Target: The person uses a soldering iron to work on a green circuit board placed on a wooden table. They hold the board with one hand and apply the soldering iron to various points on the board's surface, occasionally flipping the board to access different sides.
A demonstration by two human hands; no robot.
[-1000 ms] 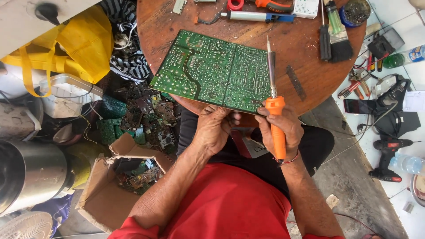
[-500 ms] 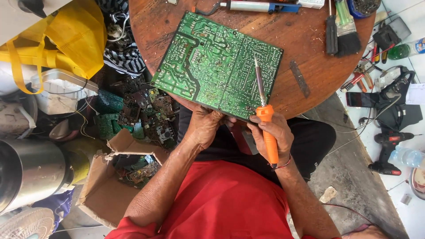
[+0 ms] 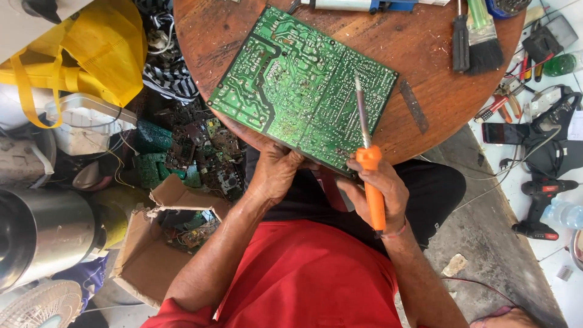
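— Since a second earlier, board (image 3: 302, 92) and iron (image 3: 369, 176) had slid toward the table's (image 3: 425, 42) middle.

— And the grips?

— Left hand (image 3: 274, 173) pinched the board's near edge; right hand (image 3: 379, 193) was wrapped tight round the orange handle, tip over the solder side. Best to steady the board flat — touch one joint briefly.

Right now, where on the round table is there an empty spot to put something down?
The round wooden table has bare wood between the green circuit board and the brushes, beside a small flat metal strip. Another bare patch lies at the table's left edge, beside the board. The near edge is crowded: the left hand grips the board, the right hand holds the orange soldering iron.
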